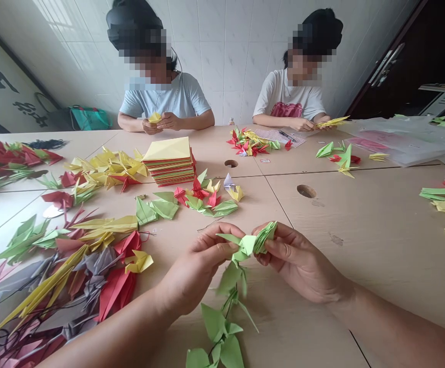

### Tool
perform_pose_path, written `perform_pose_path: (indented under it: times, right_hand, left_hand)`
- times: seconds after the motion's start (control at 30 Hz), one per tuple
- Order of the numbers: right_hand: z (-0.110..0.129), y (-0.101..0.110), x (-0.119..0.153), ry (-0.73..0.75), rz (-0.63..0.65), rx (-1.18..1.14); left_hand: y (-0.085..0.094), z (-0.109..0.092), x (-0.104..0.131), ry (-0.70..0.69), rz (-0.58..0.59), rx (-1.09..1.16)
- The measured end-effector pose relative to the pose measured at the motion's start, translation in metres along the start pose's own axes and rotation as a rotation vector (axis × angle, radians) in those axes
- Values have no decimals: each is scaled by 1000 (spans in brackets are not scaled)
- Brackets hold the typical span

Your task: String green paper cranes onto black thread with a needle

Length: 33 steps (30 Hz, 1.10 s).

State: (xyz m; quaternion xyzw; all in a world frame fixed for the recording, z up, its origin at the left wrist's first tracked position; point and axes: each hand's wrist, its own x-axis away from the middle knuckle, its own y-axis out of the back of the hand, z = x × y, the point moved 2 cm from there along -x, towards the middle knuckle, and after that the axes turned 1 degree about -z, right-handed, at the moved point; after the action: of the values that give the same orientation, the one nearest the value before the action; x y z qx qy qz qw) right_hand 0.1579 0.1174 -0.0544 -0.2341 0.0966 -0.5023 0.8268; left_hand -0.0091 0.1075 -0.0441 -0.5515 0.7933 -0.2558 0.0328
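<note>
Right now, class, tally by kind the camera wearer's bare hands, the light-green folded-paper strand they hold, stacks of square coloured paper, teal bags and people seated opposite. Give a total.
Bare hands, left hand and right hand: 2
Light-green folded-paper strand: 1
Stack of square coloured paper: 1
Teal bag: 1
Seated people: 2
Total: 7

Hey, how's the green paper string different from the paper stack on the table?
The green paper string is folded into pointed shapes, while the paper stack is flat squares. The string's upper end is pinched by the left hand and right hand; the stack rests untouched on the table. The string's paper is green, while the stack has a yellow top and mixed-colour edges. Both are paper.
</note>
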Motion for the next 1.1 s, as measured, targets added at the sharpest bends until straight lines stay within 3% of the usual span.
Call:
perform_pose_path:
  times: [0.17, 0.53, 0.83, 1.1]
  right_hand:
    - [0, -5, 3, 30, 72, 103]
    - [4, -5, 8, 225, 82, 488]
    - [-1, -8, 4, 148, -25, 530]
    - [0, -7, 4, 138, -108, 527]
  left_hand:
    - [0, 3, 0, 84, 3, 58]
    - [1, 3, 0, 25, -76, -5]
    - [-4, 2, 8, -357, -156, -635]
    - [-5, 1, 14, -355, -51, -644]
